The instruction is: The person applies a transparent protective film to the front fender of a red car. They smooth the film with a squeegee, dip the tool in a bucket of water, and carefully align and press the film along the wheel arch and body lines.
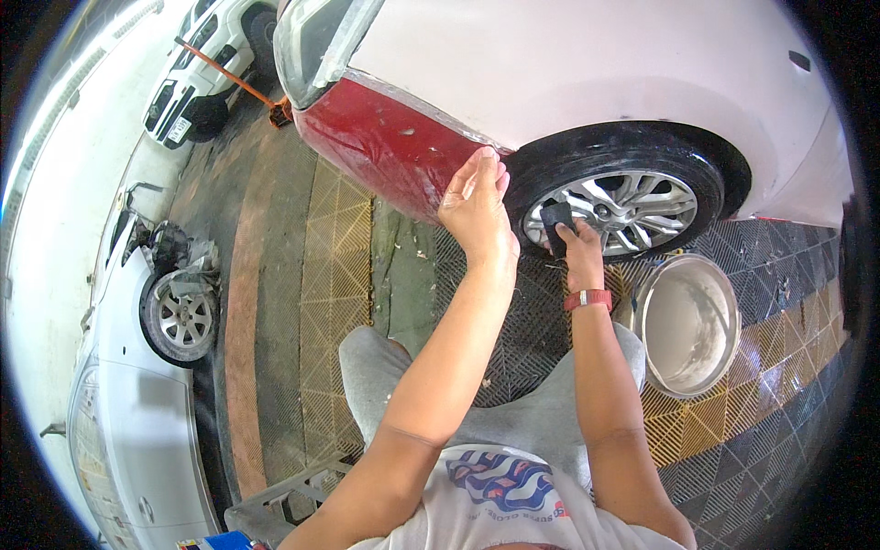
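Observation:
My left hand (479,215) is raised by the corner where the red bumper (385,137) meets the pale car body (568,64). Its thumb and fingers come together in a pinch; whatever lies between the tips is too small to make out. Lower and to the right, my right hand (582,252) grips a small dark rectangular block (555,225), held in front of the silver-spoked wheel (632,206). A red band (588,299) circles that wrist. The pale body and the red bumper look dull, with whitish smears along their seam.
A round bucket (729,321) with cloudy greyish contents stands by my right knee. Patterned floor tiles (335,266) spread around me. To the left is a white car (147,412) with its front end apart. An orange-handled jack (279,112) stands near another white vehicle (197,69).

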Demonstrator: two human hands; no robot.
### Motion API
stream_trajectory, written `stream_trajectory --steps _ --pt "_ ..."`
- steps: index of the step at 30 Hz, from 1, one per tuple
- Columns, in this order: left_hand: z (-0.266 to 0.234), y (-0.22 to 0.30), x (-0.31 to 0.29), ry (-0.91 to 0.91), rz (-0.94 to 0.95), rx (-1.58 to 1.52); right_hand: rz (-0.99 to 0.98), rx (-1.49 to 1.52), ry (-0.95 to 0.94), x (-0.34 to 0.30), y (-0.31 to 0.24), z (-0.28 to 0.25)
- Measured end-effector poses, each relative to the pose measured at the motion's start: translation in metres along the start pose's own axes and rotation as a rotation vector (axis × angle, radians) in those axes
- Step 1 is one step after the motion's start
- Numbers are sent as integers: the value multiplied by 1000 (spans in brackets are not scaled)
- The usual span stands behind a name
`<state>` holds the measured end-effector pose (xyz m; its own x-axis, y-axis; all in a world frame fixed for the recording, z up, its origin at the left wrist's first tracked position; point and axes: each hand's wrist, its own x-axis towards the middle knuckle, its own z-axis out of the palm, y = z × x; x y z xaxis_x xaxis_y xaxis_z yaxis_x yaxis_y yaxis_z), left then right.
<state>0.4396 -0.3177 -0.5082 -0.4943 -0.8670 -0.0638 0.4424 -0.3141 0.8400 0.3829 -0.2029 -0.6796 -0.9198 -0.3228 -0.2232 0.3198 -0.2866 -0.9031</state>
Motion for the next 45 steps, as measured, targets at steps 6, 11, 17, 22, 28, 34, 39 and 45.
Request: stream_trajectory --steps 6,11,17,22,28,34,39,45 --pt "6 -3 0 -33 40 64 -40 -25 -2 8 10 -5" --pt "5 -9 7 -51 81 39 -32 -45 -7 9 13 -4" --pt "-4 -6 4 1 65 36 0 -5 -14 -1 -3 1" --pt "-2 -6 4 -33 79 51 10 13 -8 -1 -1 3" --pt "2 -8 7 -80 71 21 -43 -67 -13 7 7 -4" --pt "-3 -6 4 -39 41 47 3 -92 11 1 -2 2" --pt "7 -9 4 -67 64 8 -19 -41 30 3 6 -2" --pt "4 -6 -1 -39 151 66 6 -50 22 1 2 -2"
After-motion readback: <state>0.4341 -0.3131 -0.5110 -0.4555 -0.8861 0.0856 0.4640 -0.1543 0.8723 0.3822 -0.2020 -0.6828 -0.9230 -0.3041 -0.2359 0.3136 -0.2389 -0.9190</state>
